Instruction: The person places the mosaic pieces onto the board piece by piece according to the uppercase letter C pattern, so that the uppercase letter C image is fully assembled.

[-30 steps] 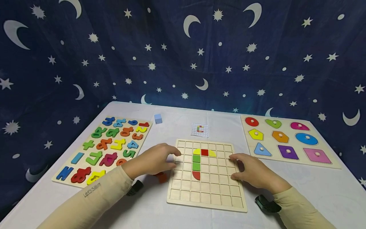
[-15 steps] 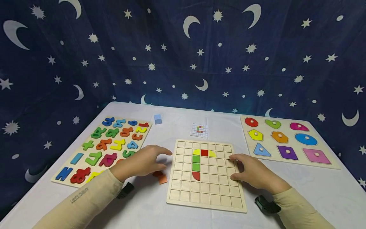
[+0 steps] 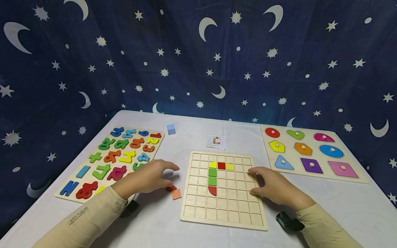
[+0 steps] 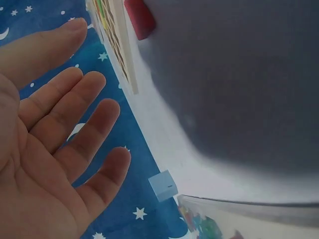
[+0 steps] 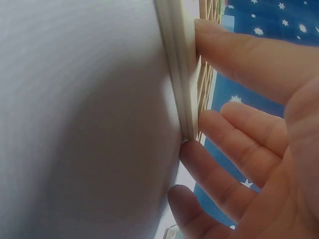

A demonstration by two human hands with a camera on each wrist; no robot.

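Note:
A wooden grid board (image 3: pixel 232 206) lies in the middle of the table in the head view. Set in its cells are two green squares (image 3: pixel 212 181), a red square (image 3: pixel 221 166), two yellow quarter-round pieces (image 3: pixel 213 165) and a red quarter-round piece (image 3: pixel 212 190). My right hand (image 3: pixel 276 187) rests fingertips and thumb against the board's right edge, fingers loosely extended. Left of the board, my left hand (image 3: pixel 149 177) hovers with spread fingers and an empty palm. Beside its thumb lie a red piece (image 3: pixel 171 188), partly hidden, and an orange square (image 3: pixel 176 194).
Behind the board lies a small pattern card (image 3: pixel 216 141). A light blue cube (image 3: pixel 171 129) stands at the back. The number puzzle board (image 3: pixel 71 196) is on the left, partly under my left arm; a shape puzzle board (image 3: pixel 316 151) lies at the right.
My left hand has moved left, away from the grid board's left edge, uncovering the orange square and part of the red piece. The right hand stays at the board's right edge.

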